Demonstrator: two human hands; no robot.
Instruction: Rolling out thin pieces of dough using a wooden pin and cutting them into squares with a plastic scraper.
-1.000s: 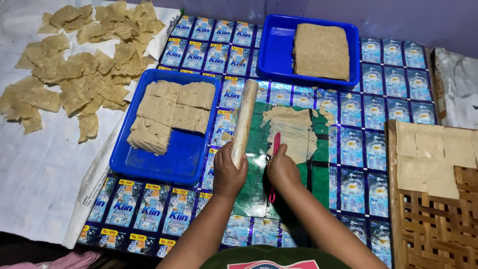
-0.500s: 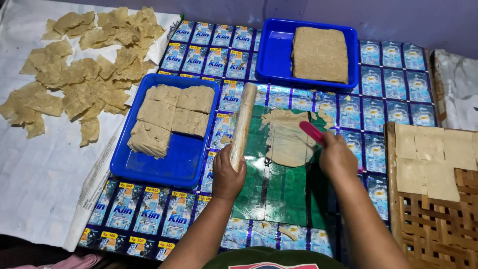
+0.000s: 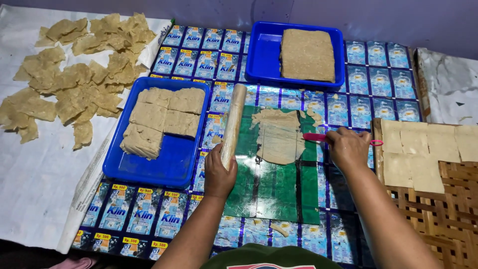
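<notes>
My left hand [image 3: 219, 172] grips the near end of a pale rolling pin [image 3: 234, 122] that lies along the left edge of a green plastic sheet [image 3: 279, 192]. A thin flattened sheet of tan dough [image 3: 276, 137] lies on the green sheet. My right hand [image 3: 348, 148] holds a pink-handled cutter [image 3: 314, 136] at the dough's right edge. Small dough scraps [image 3: 314, 112] lie just above the cutter.
A blue tray [image 3: 174, 162] with stacked dough squares sits at left. A second blue tray [image 3: 261, 55] with one dough slab is at the back. Torn dough pieces [image 3: 74, 89] lie on white paper [image 3: 35, 199]. Cut squares [image 3: 423, 149] rest on a woven bamboo rack [image 3: 438, 219] at right.
My right hand has moved from the near middle of the green sheet up and to the right with the pink cutter. The left hand stays on the rolling pin.
</notes>
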